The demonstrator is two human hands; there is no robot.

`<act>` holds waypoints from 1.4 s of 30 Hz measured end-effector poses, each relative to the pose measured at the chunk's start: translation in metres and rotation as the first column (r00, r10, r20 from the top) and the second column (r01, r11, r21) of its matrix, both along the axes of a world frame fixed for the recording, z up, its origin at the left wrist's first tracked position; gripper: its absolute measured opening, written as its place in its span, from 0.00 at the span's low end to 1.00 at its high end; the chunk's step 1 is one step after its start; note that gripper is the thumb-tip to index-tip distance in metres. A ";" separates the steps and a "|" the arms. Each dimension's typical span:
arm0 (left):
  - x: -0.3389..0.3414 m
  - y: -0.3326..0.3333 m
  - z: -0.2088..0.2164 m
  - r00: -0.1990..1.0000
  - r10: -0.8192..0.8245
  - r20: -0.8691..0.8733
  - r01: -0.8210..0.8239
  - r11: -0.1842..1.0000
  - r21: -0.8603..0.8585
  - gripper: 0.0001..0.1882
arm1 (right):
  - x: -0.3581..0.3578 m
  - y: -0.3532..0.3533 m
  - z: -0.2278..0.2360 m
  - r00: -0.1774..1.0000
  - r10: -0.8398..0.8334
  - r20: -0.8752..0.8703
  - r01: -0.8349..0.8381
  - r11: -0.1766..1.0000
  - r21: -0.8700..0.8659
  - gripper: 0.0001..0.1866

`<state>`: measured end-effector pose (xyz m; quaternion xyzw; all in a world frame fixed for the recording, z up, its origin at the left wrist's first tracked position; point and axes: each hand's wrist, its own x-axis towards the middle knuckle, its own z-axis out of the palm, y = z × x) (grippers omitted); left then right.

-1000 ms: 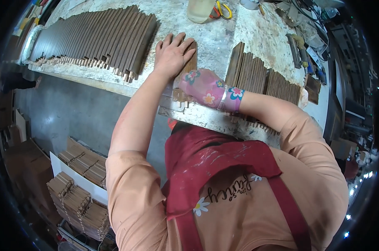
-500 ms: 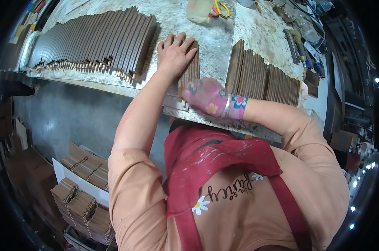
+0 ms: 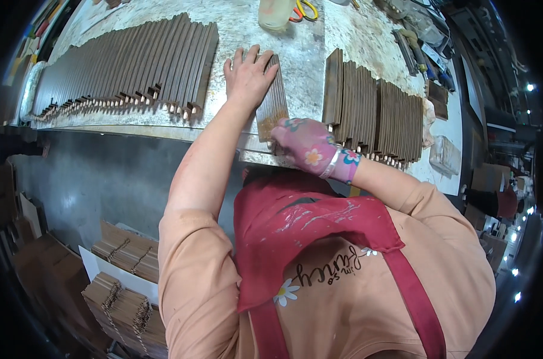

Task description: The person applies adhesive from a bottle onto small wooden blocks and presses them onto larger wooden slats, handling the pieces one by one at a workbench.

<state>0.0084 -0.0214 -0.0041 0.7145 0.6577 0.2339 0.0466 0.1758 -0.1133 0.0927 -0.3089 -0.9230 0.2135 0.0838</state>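
A dark brown wooden slat (image 3: 274, 99) lies flat on the worktable, pointing away from me. My left hand (image 3: 247, 78), bare, rests on its far part with the fingers spread, pressing nothing into the palm that I can see. In a pink flowered glove, my right hand (image 3: 308, 145) is at the slat's near end by the table edge. Its fingers are curled together, and whatever they hold is hidden. The slat's near end has a lighter brown, shiny patch.
A long row of dark slats (image 3: 134, 66) with pale pegs stands at left; a shorter row (image 3: 373, 105) stands at right. A cloudy container (image 3: 275, 15), yellow-handled tool (image 3: 307, 10) and wrapped block (image 3: 445, 155) are on the table. Stacked slats (image 3: 119, 308) sit low at left.
My gloved right hand has moved slightly right and toward me, uncovering more of the slat's near end. My left hand stays on the slat. The whole view has shifted a little.
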 end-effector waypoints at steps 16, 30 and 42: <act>-0.014 -0.029 0.018 0.948 -0.300 -0.110 0.306 0.951 0.049 0.22 | 0.032 -0.002 -0.009 0.877 -0.478 0.044 0.478 0.878 0.004 0.06; -0.008 -0.040 0.016 0.979 -0.195 -0.066 0.196 0.980 0.016 0.19 | 0.032 -0.004 -0.021 0.853 -0.515 0.084 0.511 0.857 0.065 0.05; -0.009 -0.038 0.013 0.980 -0.193 -0.054 0.194 0.981 0.018 0.18 | 0.019 -0.003 -0.007 0.818 -0.540 0.199 0.554 0.832 -0.015 0.05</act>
